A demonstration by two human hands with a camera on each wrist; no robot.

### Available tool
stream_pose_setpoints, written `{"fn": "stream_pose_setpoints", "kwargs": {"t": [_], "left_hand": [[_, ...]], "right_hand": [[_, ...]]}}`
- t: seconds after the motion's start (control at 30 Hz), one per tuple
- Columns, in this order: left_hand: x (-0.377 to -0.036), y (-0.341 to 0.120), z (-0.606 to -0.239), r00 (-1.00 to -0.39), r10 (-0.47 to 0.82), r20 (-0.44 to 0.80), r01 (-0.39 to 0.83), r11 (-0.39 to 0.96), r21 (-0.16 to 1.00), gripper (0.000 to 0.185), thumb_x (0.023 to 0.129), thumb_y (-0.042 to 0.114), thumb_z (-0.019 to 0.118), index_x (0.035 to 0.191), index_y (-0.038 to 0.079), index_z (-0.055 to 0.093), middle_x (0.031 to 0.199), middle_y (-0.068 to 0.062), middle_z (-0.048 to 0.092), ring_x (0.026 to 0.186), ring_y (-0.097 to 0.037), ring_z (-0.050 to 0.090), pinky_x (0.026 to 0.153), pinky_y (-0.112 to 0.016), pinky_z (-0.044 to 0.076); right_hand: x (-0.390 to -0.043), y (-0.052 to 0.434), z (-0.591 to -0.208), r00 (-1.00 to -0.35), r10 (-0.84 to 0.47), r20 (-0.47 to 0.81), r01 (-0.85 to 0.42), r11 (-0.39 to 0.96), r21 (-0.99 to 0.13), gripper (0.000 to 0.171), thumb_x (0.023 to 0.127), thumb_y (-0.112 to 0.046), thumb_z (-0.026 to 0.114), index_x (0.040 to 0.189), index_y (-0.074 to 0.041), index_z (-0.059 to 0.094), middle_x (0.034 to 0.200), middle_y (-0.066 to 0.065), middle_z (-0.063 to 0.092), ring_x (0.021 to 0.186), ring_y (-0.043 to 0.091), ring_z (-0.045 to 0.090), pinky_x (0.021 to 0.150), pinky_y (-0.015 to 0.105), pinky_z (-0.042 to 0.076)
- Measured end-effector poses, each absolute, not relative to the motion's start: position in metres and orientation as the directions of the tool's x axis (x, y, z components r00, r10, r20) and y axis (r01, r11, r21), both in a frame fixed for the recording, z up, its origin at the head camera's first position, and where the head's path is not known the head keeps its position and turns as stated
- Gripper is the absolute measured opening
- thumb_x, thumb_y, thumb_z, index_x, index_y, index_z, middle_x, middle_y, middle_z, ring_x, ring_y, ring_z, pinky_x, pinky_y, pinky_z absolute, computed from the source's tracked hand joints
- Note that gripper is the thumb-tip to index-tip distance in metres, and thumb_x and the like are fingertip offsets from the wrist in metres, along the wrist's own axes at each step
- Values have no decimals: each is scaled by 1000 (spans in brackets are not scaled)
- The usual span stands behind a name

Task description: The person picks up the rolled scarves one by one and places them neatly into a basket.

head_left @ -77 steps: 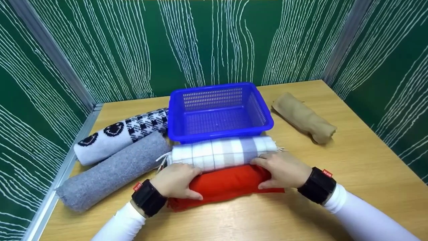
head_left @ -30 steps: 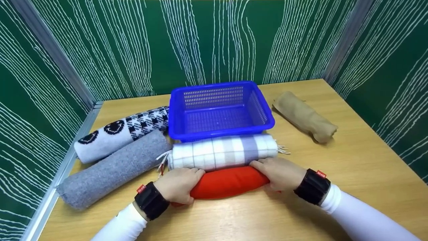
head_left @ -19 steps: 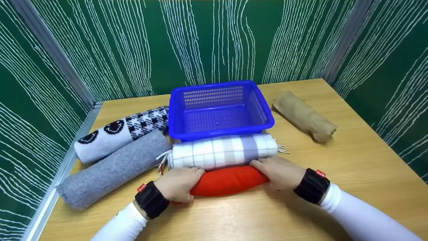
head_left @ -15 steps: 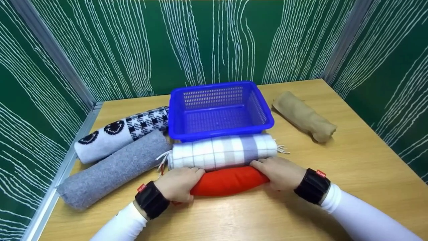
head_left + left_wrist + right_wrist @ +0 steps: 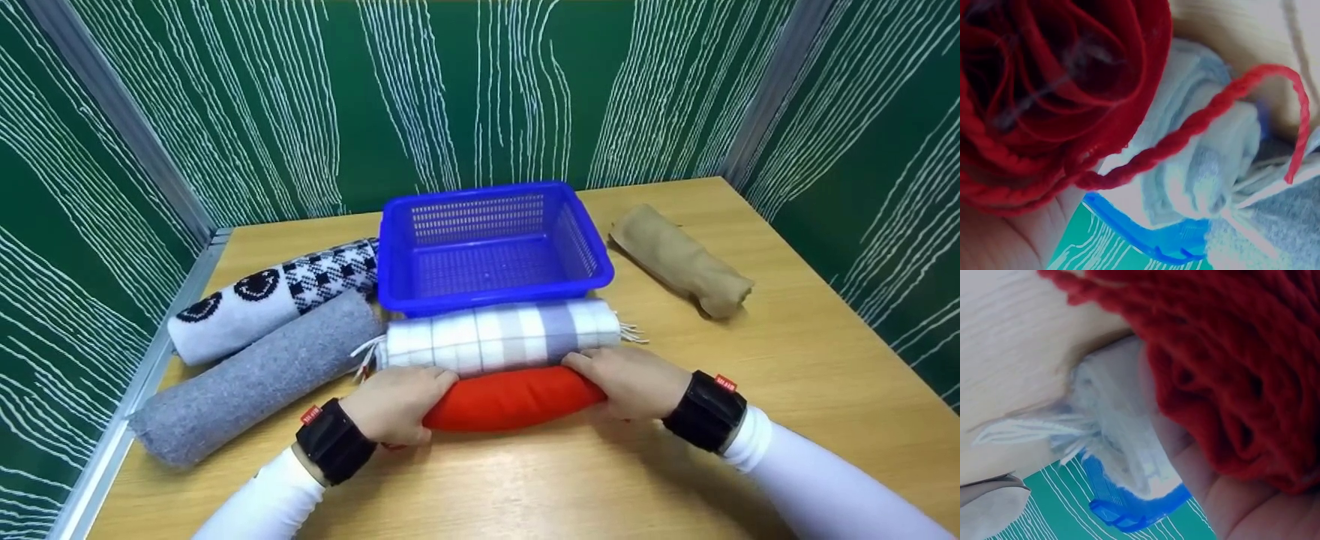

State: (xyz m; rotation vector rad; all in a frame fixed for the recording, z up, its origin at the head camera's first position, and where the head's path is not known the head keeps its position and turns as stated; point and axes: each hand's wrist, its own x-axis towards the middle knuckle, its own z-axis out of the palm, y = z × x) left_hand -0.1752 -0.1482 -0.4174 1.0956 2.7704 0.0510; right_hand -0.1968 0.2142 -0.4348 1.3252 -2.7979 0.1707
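- Red scarf roll point(image 5: 514, 396): I clamp my left hand point(image 5: 395, 405) and right hand point(image 5: 636, 382) fingers round its ends, probably so it won't unwind.
- It lies against the plaid roll point(image 5: 499, 335) on the bench point(image 5: 787, 360).

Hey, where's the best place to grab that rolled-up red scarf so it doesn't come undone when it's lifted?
Probably at both ends of the rolled red knitted scarf, coming from the near side, as the left hand and right hand do now. It is a long roll lying crosswise against the rolled white-and-grey checked scarf, so fingers wrapped over each end should keep the layers shut.
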Motion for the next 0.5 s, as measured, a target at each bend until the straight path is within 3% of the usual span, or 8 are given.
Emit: {"fn": "stream_pose_setpoints", "kwargs": {"t": [0.27, 0.5], "left_hand": [[-175, -151, -411, -710, 698, -95, 693, 716, 84, 61, 75, 18, 93, 127, 10, 62, 121, -7, 75, 114, -29, 74, 101, -46, 62], [-176, -152, -407, -723, 685, -93, 679, 729, 92, 55, 75, 17, 92, 121, 12, 63, 118, -6, 76, 109, -28, 74, 98, -47, 62]], "right_hand": [[-197, 214, -427, -615, -780, 119, -789, 608, -90, 65, 70, -14, 98, 124, -3, 64, 103, 9, 73, 90, 27, 73, 81, 49, 64], [-198, 214, -422, -636, -766, 93, -772, 628, -98, 66, 70, -10, 98, 126, -4, 64, 109, 12, 75, 96, 30, 74, 87, 52, 64]]}}
